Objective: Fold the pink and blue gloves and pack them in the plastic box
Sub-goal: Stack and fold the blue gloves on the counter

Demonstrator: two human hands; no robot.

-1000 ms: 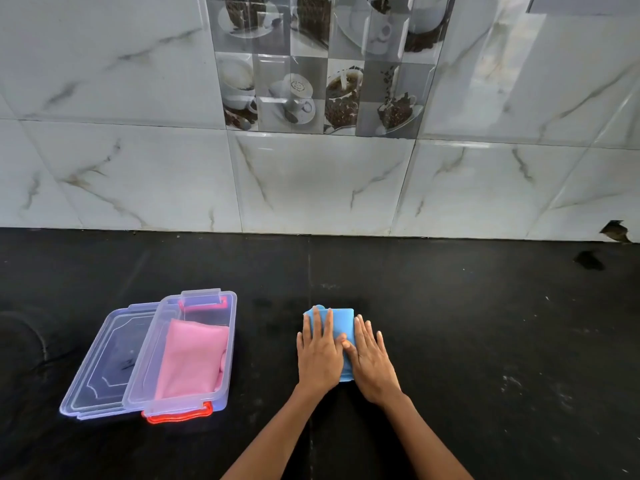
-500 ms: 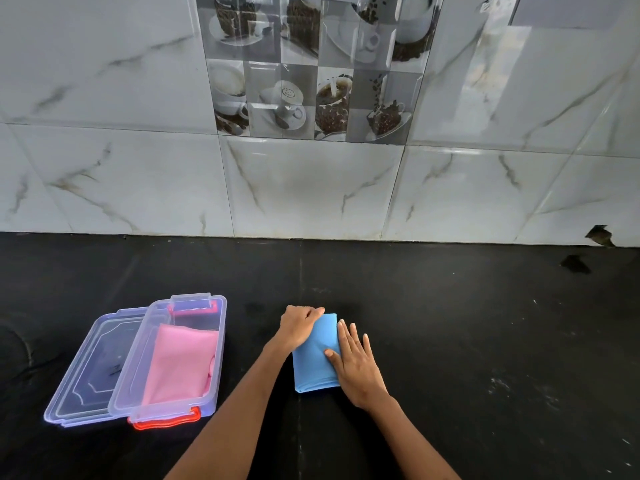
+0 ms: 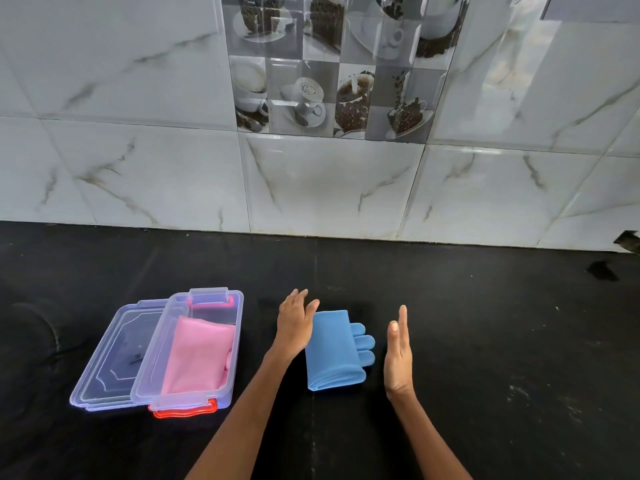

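Note:
The folded blue gloves [image 3: 334, 351] lie on the black counter, finger tips poking out on the right side. My left hand [image 3: 295, 325] hovers at their left edge, fingers apart, holding nothing. My right hand [image 3: 398, 355] stands edge-on just right of the gloves, flat and apart from them. To the left, the clear plastic box [image 3: 162, 344] with red clasps holds the folded pink gloves [image 3: 197, 358].
The box's clear lid [image 3: 114, 358] lies flat against the box's left side. A tiled marble-look wall [image 3: 311, 181] rises behind the black counter [image 3: 485, 323]. A small chip marks the wall at far right.
Both hands have lifted off the blue gloves and moved apart to either side. The gloves now lie folded with the fingers showing on the right.

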